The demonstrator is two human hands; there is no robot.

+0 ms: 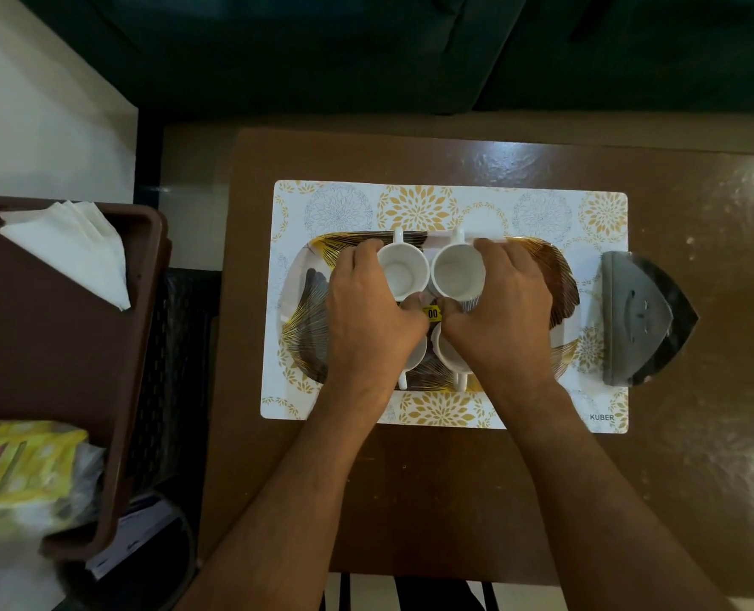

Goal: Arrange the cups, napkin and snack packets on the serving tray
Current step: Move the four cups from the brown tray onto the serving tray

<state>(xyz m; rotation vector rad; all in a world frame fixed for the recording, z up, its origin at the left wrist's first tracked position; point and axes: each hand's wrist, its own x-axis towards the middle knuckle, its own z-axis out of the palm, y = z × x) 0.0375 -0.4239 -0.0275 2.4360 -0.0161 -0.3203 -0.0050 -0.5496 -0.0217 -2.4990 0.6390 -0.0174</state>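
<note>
A patterned serving tray [556, 275] lies on a floral placemat [454, 200]. Two white cups stand at its far side, handles pointing away. My left hand [366, 315] grips the left far cup [404, 271], fingers and thumb curled round it. My right hand [503, 310] grips the right far cup [457, 273] the same way. Two more white cups [448, 352] sit at the near side, mostly hidden under my hands. A white folded napkin [75, 249] and yellow snack packets [18, 465] lie in a brown crate at the left.
The brown crate [146, 328] stands left of the wooden table [454, 491]. A dark wedge-shaped napkin holder [640, 315] sits at the placemat's right edge. A black mesh bin is between crate and table. A dark sofa runs along the far side.
</note>
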